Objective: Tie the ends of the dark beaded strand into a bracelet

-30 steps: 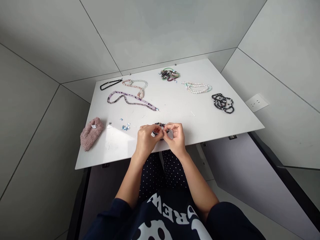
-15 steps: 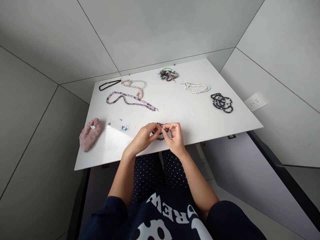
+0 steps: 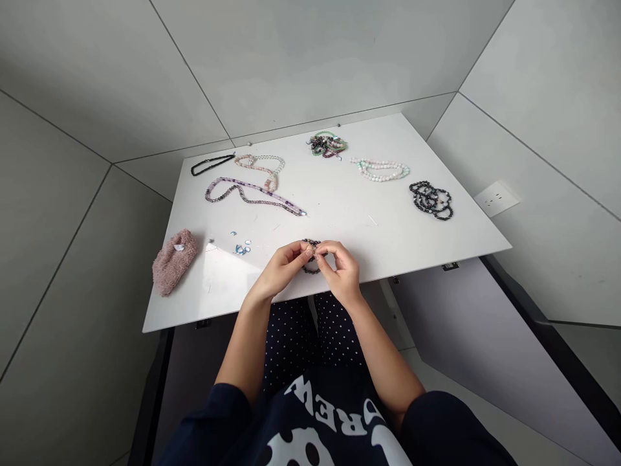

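Near the front edge of the white table (image 3: 334,200), my left hand (image 3: 285,266) and my right hand (image 3: 340,268) meet fingertip to fingertip. Both pinch, thumb against index finger, over a dark beaded bracelet (image 3: 311,268). What sits between the fingertips is too small to make out. Part of the bracelet is hidden by my fingers. Left of my hands lie small blue-and-white pieces (image 3: 241,248). Behind them a long purple and grey bead strand (image 3: 252,194) is spread out.
A fuzzy pink pouch (image 3: 174,262) sits at the left edge. Farther back are a black strand (image 3: 212,164), a pink and clear strand (image 3: 264,169), a mixed bead pile (image 3: 327,145) and a pale strand (image 3: 381,170). Dark bracelets (image 3: 431,200) lie at right.
My left hand has shifted slightly right and its fingers are closer to my right hand's. More of the dark bracelet shows beneath the fingertips.
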Tool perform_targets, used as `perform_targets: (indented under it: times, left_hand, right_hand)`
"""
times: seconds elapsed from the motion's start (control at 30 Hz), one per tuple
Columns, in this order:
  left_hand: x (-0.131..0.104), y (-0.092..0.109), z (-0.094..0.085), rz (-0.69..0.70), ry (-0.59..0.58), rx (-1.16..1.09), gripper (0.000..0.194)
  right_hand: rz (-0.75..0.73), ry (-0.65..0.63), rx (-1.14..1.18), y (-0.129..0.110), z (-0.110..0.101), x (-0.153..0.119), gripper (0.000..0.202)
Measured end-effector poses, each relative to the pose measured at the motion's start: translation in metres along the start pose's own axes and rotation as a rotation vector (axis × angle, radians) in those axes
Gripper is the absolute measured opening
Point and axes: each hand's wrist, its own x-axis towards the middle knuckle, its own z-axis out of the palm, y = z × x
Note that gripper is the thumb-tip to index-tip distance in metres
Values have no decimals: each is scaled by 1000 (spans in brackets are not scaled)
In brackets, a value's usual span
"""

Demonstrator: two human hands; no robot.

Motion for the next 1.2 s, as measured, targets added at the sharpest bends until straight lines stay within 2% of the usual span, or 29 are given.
perform_targets:
  times: [0.1,0.37,0.63,0.83,0.97,1.2]
  left_hand:
    - [0,-1,2,-14,29,-25,30]
    - [0,-4,5,-32,45,-96,31]
    - [-2,-7,7,-13,136,-67,28]
    - [-3,-13,6,48,258,-41,24]
    - [-3,-21,4,80,325,-110,22]
    - [-3,-22,8,122,311,-349,25]
  right_hand:
    - [-49,7,-39,-2,-1,1,10]
    - [-58,12,-72,-6,0,0,16]
    - [-23,20,-69,-6,0,0,8]
    - [98,46,72,-7,-1,1,11]
    - [178,13,218,-8,-5,5,11]
    - [187,-51,339,-5,-11,9,13]
